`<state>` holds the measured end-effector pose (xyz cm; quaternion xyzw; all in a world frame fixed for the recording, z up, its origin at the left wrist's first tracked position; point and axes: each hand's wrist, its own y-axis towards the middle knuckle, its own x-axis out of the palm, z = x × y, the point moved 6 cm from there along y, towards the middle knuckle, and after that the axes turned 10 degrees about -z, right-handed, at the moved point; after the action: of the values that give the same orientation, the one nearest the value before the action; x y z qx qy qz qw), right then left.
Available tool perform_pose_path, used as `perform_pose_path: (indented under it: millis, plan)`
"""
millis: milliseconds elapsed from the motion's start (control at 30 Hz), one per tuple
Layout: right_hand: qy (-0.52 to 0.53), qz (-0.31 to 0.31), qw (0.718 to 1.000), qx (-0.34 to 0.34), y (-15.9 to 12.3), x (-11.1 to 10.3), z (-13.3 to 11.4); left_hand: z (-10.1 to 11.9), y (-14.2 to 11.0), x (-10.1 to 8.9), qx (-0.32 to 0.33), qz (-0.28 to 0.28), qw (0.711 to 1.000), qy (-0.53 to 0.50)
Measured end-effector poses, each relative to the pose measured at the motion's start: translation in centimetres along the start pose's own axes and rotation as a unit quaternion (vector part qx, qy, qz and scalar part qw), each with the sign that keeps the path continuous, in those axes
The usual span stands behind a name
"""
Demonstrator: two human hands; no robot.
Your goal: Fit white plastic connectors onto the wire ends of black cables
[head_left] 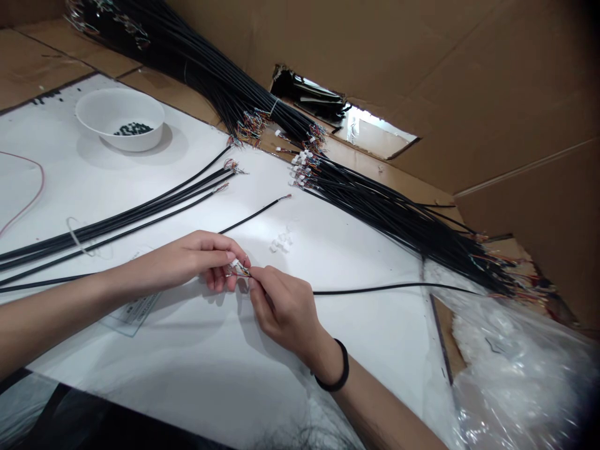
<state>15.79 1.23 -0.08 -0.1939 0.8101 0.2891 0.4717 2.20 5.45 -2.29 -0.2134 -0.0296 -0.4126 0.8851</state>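
Observation:
Between thumb and fingers my left hand [206, 259] pinches a small white connector [237, 265]. Thin coloured wires run from the connector toward my right hand [284, 306], which is closed on the stripped end of a black cable [370, 290]. That cable trails away to the right across the white tabletop. Just beyond the hands lie several loose white connectors [281, 240]. A single black cable [255, 216] with bare wire ends passes behind my left hand. The exact meeting of wires and connector is partly hidden by my fingertips.
A white bowl [119, 103] with small black pieces stands at the back left. Black cables [154, 203] lie left, and a pile with connectors [389, 212] lies right. Large cable bundles [210, 69] rest along the back. A clear plastic bag [515, 356] sits at the right edge.

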Motion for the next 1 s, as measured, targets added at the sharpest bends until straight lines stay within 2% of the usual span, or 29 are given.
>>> perform_pose_path:
  millis: [667,1000]
  plan:
    - [0.005,-0.004,1.000,-0.005,-0.02,-0.05,0.00,-0.24,0.29,-0.01,0.001,-0.018,1.000,-0.010]
    - [0.007,-0.014,1.000,0.001,0.01,0.14,0.04,-0.07,0.23,0.04,-0.010,0.001,1.000,0.014]
